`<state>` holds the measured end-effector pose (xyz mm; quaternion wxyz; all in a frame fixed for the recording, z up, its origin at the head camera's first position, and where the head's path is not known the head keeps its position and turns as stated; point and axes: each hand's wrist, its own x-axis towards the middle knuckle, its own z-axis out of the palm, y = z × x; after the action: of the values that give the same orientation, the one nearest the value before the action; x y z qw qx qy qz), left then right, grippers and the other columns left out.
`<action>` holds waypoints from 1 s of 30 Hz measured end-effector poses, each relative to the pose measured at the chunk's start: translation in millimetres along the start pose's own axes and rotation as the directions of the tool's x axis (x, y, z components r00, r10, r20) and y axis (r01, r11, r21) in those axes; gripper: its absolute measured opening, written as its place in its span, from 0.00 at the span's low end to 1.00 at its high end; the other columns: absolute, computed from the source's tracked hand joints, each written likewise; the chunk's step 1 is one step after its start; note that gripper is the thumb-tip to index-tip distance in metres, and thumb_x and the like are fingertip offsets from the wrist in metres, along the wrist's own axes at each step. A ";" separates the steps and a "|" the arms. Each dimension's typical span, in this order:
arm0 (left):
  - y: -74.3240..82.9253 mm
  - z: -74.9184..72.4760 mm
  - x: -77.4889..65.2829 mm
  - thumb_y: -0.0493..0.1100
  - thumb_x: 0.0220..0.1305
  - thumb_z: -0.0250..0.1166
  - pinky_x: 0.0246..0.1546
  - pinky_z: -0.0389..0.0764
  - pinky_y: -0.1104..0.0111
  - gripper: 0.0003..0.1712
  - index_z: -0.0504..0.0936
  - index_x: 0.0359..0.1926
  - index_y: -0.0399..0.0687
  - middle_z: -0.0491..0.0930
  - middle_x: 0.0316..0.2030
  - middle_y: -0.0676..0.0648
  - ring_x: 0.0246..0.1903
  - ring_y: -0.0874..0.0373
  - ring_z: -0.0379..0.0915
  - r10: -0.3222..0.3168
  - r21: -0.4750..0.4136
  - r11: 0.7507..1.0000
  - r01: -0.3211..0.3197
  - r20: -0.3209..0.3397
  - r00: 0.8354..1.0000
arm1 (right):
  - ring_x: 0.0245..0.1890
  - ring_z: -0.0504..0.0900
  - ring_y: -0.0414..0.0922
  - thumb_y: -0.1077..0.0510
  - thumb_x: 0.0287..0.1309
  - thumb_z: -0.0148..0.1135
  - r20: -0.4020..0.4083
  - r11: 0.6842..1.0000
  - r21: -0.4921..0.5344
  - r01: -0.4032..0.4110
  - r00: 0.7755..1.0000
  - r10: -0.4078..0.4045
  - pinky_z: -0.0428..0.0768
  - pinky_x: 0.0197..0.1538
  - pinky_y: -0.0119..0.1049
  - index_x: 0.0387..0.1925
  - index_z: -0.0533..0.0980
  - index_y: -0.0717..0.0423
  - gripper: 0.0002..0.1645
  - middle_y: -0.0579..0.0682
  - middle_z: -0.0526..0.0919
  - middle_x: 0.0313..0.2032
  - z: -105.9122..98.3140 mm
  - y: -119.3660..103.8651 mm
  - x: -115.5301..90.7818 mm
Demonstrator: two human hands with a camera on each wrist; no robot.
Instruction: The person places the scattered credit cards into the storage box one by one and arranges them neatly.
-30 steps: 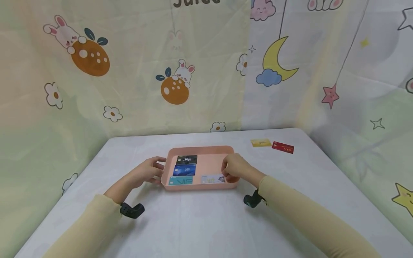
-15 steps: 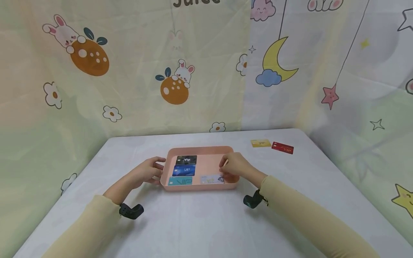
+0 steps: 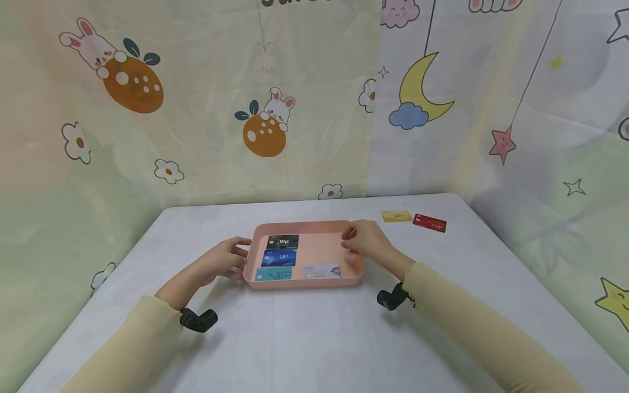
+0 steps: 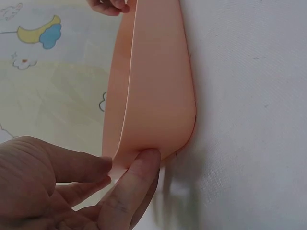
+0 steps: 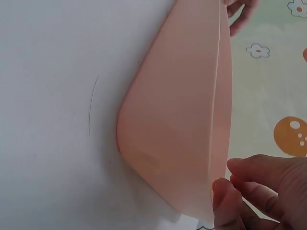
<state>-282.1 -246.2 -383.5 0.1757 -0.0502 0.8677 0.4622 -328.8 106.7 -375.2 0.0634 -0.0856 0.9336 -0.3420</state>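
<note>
Left hand (image 3: 223,261): fingertips against the left end of the pink tray (image 3: 304,284), not clasping. Right hand (image 3: 369,240): fingers bent at the right end — can't tell whether they pinch anything. Tray sits flat on white table (image 3: 304,341); black card (image 3: 283,242), blue card (image 3: 279,257), teal card (image 3: 273,274), pale card (image 3: 321,271) lie inside. Tray probably light, stiff, smooth — best taken by both end walls.

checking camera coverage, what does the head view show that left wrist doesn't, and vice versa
Only head: black card, blue card, teal card and pale card in the tray; yellow card and red card on the table.
Only left wrist: a clear close-up of a fingertip touching the tray's outer wall.
Both: the tray, left hand, right hand and printed moon.
</note>
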 end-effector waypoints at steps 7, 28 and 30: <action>-2.1 1.2 0.9 0.33 0.72 0.57 0.43 0.89 0.60 0.37 0.56 0.78 0.43 0.69 0.66 0.30 0.50 0.46 0.80 -0.019 -0.001 1.000 0.019 -0.005 1.000 | 0.42 0.84 0.47 0.56 0.64 0.70 -0.013 0.997 -0.063 0.045 0.999 -0.046 0.85 0.46 0.39 0.44 0.83 0.57 0.11 0.54 0.88 0.44 -10.0 13.2 4.8; -1.5 -0.6 -1.4 0.34 0.71 0.58 0.42 0.88 0.61 0.38 0.55 0.79 0.43 0.69 0.66 0.29 0.49 0.46 0.80 -0.007 0.005 1.000 0.007 0.002 1.000 | 0.48 0.83 0.55 0.55 0.64 0.68 -0.142 0.989 -0.151 -0.004 0.990 -0.017 0.84 0.50 0.47 0.51 0.82 0.60 0.17 0.60 0.86 0.50 -49.1 65.6 18.6; -1.7 -0.1 -1.1 0.34 0.71 0.58 0.42 0.88 0.60 0.38 0.55 0.79 0.44 0.68 0.66 0.30 0.49 0.46 0.81 -0.010 0.002 1.000 0.010 0.004 1.000 | 0.50 0.81 0.56 0.55 0.65 0.68 -0.150 0.989 -0.149 -0.024 0.989 0.002 0.83 0.52 0.49 0.52 0.81 0.61 0.18 0.61 0.85 0.52 -53.8 72.8 19.4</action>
<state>-280.7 -247.3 -384.3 0.1799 -0.0536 0.8675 0.4607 -365.8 191.2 -382.9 -0.0112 -0.0581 0.9595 -0.2755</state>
